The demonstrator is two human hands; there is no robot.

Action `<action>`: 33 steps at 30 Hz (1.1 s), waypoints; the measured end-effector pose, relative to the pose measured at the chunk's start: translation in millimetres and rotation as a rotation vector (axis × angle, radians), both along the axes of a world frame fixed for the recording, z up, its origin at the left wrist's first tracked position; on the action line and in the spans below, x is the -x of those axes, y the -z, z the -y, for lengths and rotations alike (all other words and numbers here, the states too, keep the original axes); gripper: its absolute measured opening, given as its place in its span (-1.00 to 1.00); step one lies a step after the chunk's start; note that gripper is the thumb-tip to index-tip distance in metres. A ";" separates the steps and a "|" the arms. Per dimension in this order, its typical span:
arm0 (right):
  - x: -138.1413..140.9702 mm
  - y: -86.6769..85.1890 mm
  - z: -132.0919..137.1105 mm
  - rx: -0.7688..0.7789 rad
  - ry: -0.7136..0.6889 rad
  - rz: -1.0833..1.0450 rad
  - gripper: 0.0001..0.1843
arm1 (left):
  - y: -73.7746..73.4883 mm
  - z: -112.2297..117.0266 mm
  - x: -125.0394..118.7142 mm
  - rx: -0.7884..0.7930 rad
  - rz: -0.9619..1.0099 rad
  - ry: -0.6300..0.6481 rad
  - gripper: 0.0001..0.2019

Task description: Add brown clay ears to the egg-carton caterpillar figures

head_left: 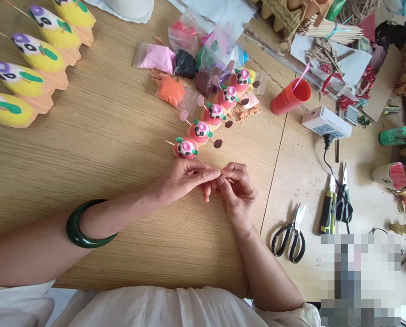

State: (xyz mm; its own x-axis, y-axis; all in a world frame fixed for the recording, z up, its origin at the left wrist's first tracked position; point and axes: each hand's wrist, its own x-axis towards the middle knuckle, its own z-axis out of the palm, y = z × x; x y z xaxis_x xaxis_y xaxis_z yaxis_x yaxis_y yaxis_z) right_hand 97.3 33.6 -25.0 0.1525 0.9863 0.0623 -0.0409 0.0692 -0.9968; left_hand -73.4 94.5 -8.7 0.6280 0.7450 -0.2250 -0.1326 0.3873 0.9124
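Note:
My left hand [185, 181] and my right hand [237, 193] meet at the fingertips over the wooden table. Between them they pinch a small dark piece of clay [222, 176], mostly covered by the fingers. Just beyond my left hand sits a red clay figure [185, 148] with a white face, pink ring and green bits; a bare toothpick [170, 142] sticks out of its left side. Behind it runs a row of similar figures [200, 131], with pinkish discs [184, 115] and dark discs [218, 143] on sticks at their sides.
Bags of coloured clay [170, 92] lie behind the row. Yellow figures [49, 59] on an egg-carton strip stand at left. Rightward are a red cup [290, 96], a power strip [326, 122], black-handled scissors [289, 237] and a yellow-black cutting tool [328, 211].

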 end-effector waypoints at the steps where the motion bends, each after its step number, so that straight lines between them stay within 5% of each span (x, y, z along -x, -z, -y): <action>1: -0.1 0.1 0.0 0.003 -0.005 0.002 -0.93 | 0.4 0.0 0.1 0.005 0.000 0.021 -0.67; 14: 1.3 1.5 -0.2 -0.017 -0.027 -0.003 -0.93 | 2.6 0.4 2.0 -0.082 -0.057 0.007 -0.59; 20: 1.7 1.9 0.1 -0.003 -0.038 0.027 -0.88 | 8.2 2.7 1.9 -0.026 -0.040 -0.046 -0.71; 26: 2.7 2.5 -0.9 -0.015 0.005 0.046 -0.90 | 3.0 1.8 0.7 -0.031 -0.005 -0.076 -0.57; 33: 4.3 4.0 1.1 -0.021 0.060 0.101 -0.88 | 5.9 1.7 1.4 0.012 -0.037 -0.072 -0.75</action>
State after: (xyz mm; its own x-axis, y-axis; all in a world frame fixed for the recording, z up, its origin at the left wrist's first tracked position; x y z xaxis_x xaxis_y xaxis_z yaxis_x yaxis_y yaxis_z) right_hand 93.0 32.5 -29.0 0.2030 0.9740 0.1006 0.0648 0.0891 -0.9939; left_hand -74.8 92.8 -14.6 0.5638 0.7852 -0.2561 -0.1272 0.3889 0.9124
